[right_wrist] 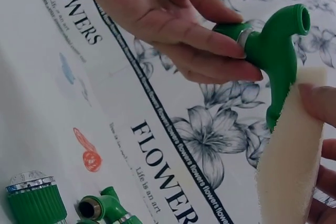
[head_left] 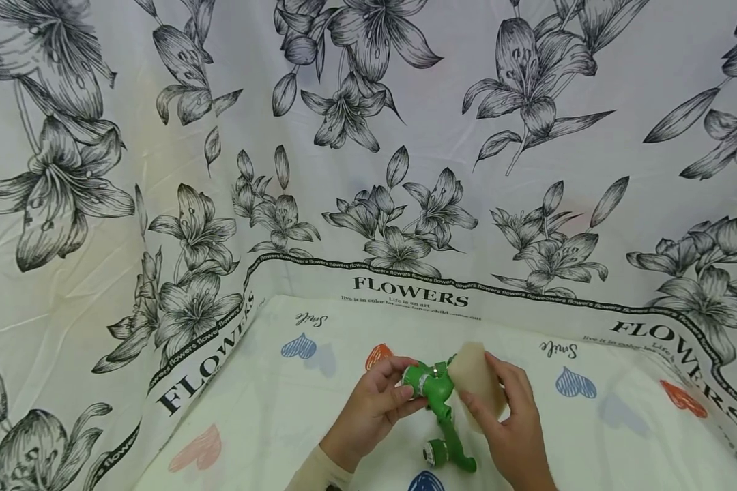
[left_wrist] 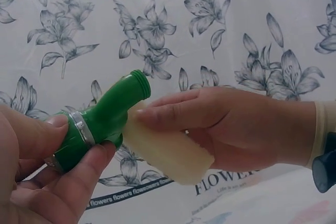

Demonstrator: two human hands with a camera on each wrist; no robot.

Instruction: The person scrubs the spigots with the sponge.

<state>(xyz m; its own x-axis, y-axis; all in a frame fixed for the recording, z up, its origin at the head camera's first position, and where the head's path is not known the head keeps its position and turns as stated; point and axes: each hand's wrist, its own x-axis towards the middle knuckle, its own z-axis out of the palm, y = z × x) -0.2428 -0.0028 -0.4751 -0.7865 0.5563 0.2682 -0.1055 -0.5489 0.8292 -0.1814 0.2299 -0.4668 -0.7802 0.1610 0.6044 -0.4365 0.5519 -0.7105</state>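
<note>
My left hand (head_left: 374, 402) grips a green plastic tap (left_wrist: 107, 121) by its ribbed end, fingers and thumb curled about it near a silver band. The tap's threaded outlet points up and away in the left wrist view. My right hand (head_left: 517, 416) holds a pale beige sponge (head_left: 474, 382) between thumb and fingers. In the right wrist view the sponge (right_wrist: 294, 153) lies up against the tap's green body (right_wrist: 281, 59) and hides part of its lower end. Below the hands, another green tap (head_left: 451, 440) rests on the cloth.
A white cloth (head_left: 252, 409) printed with hearts and words covers the surface. Flower-printed fabric (head_left: 393, 136) rises behind and at the sides. Near the right wrist view's bottom edge lie a green ribbed knob (right_wrist: 34, 203) with a clear top and a green tap piece (right_wrist: 110, 208).
</note>
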